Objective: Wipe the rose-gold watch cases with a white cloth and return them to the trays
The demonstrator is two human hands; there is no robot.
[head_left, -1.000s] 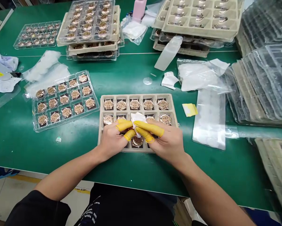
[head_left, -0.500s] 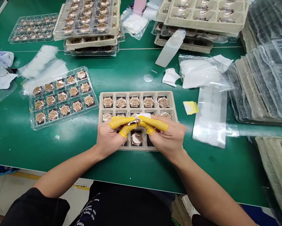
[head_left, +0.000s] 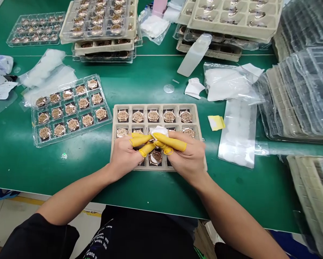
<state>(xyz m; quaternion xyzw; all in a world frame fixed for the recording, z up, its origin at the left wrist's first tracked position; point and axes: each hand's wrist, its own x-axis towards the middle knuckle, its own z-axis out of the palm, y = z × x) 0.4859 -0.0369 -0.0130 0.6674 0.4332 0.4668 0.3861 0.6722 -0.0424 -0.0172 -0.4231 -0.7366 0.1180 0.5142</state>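
Both hands meet over the beige tray [head_left: 114, 122] of rose-gold watch cases in front of me. My left hand [head_left: 126, 154], with yellow finger cots, pinches a watch case that its fingers mostly hide. My right hand [head_left: 187, 156], also in yellow cots, presses a white cloth [head_left: 158, 131] onto that case. Another watch case [head_left: 155, 157] lies in the tray pocket just below the fingertips. The tray's back row holds several cases face up.
A clear blister tray [head_left: 69, 109] of watch cases lies to the left. Stacked trays [head_left: 102, 28] stand at the back left, more [head_left: 228, 18] at the back right. A white bottle [head_left: 195, 54], plastic bags [head_left: 238, 133], a yellow slip [head_left: 216, 122] and piled empty trays [head_left: 298, 93] fill the right side.
The white cloth has come back up over the watch case between my fingertips, after being tucked low half a second ago. Both hands stay over the tray's middle.
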